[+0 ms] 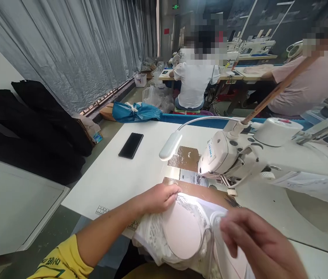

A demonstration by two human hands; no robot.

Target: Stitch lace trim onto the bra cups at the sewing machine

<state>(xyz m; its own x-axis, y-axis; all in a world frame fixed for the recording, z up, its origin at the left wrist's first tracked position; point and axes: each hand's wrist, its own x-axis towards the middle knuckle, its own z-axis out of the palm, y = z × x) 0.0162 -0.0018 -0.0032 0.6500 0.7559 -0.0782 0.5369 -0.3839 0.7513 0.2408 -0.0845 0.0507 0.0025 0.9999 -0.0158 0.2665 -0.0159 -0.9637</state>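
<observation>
A white lace bra (182, 232) with pale pink cups lies over the front edge of the table, its near part hanging toward my lap. My left hand (162, 197) pinches its upper lace edge between thumb and fingers. Over the other cup is my right hand (256, 236), slightly blurred, with its fingers curled and the thumb against them. What those fingertips hold, if anything, cannot be made out. Just beyond the bra stands a white sewing machine (218, 155), its needle area apart from the fabric. A lit lamp (171, 145) on a bendable neck shines on the work.
A black phone (131, 145) lies on the white table (102, 182). Brown tape or board (184, 159) covers part of the machine bed. A wooden pole (291, 79) slants above the machine. Beyond are a blue bag (136, 112) and two seated people at other sewing tables.
</observation>
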